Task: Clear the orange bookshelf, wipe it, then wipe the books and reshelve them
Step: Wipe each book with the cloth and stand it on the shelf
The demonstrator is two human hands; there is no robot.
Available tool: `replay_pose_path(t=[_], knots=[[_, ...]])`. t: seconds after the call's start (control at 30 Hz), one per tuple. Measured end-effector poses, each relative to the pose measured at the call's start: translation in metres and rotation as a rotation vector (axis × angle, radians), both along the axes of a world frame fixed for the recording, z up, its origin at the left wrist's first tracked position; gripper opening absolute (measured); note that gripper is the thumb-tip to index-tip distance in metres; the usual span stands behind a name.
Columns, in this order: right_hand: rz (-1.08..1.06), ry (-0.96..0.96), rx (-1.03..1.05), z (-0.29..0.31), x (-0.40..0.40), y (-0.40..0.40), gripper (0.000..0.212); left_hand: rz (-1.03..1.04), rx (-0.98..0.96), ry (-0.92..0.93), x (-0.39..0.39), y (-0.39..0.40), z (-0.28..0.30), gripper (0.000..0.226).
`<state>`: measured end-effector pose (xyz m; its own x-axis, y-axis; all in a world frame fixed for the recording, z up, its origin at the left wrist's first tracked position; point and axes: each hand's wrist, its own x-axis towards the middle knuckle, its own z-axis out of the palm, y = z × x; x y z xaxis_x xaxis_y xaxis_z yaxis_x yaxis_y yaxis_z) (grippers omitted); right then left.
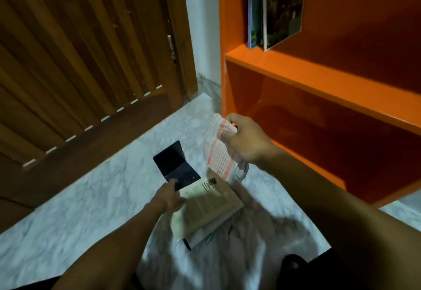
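Note:
The orange bookshelf stands at the right, its lower compartment bare. Two or three books stand upright on the upper shelf near the left wall of the shelf. My right hand grips a white cloth with orange stripes, which hangs in front of the shelf. On the marble floor lies a stack of books with a tan-covered one on top. My left hand holds a small dark book by its lower edge; its cover stands half open above the stack.
A brown slatted wooden door fills the left side. A strip of white wall runs between door and shelf. Pale marble floor spreads around the stack. A dark shape, perhaps my knee or foot, sits at the lower right.

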<state>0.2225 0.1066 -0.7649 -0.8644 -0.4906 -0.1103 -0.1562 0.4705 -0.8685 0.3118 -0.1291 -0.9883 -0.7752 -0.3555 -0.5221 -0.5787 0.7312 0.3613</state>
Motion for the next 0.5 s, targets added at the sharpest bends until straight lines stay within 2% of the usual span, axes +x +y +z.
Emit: replay_pose_path(t=[0.2,0.37,0.5], knots=[[0.021,0.093,0.064,-0.002,-0.007,-0.003,0.01,-0.05,-0.147,-0.168,-0.004,0.003,-0.048,0.111],[0.031,0.125,0.07,-0.003,-0.01,-0.001,0.008,-0.135,-0.333,-0.216,-0.013,0.015,-0.039,0.088],[0.04,0.142,0.055,-0.002,-0.01,0.002,0.009,-0.151,-0.434,-0.185,-0.011,0.02,-0.04,0.072]])
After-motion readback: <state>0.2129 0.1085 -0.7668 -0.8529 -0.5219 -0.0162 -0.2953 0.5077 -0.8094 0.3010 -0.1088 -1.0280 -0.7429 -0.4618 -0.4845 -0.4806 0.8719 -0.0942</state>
